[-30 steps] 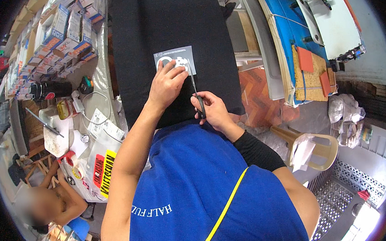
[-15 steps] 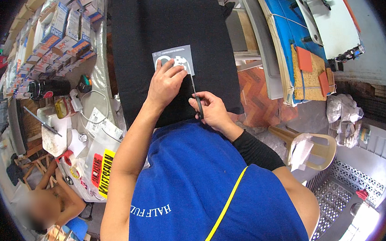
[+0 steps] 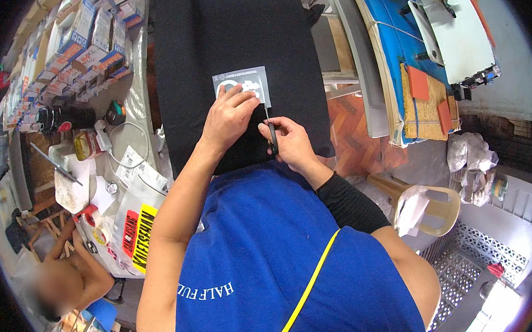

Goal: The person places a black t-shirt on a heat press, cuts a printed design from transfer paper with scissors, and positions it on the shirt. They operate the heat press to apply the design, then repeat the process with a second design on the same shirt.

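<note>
A small translucent grey sheet (image 3: pixel 240 75) with white printed shapes lies over the black cloth-covered table (image 3: pixel 233 28). My left hand (image 3: pixel 229 114) grips the sheet's near edge, fingers bent over the white shapes and hiding part of them. In my right hand (image 3: pixel 292 141) is a pair of scissors (image 3: pixel 272 135), its dark handles wrapped by my fingers. The thin blades point away from me and lie along the sheet's right side, beside my left fingertips. From this view I cannot tell how wide the blades are spread.
Stacked cardboard boxes (image 3: pixel 85 49) fill the left side, above a side table with a white cable (image 3: pixel 145 140) and tape rolls. A person (image 3: pixel 80 271) sits at the lower left. On the right stand a blue-topped bench (image 3: pixel 384 12) and a beige plastic chair (image 3: pixel 442 210).
My right hand has moved slightly forward with the scissors, so the blades reach farther along the sheet. The sheet has turned a little and shifted slightly to the right.
</note>
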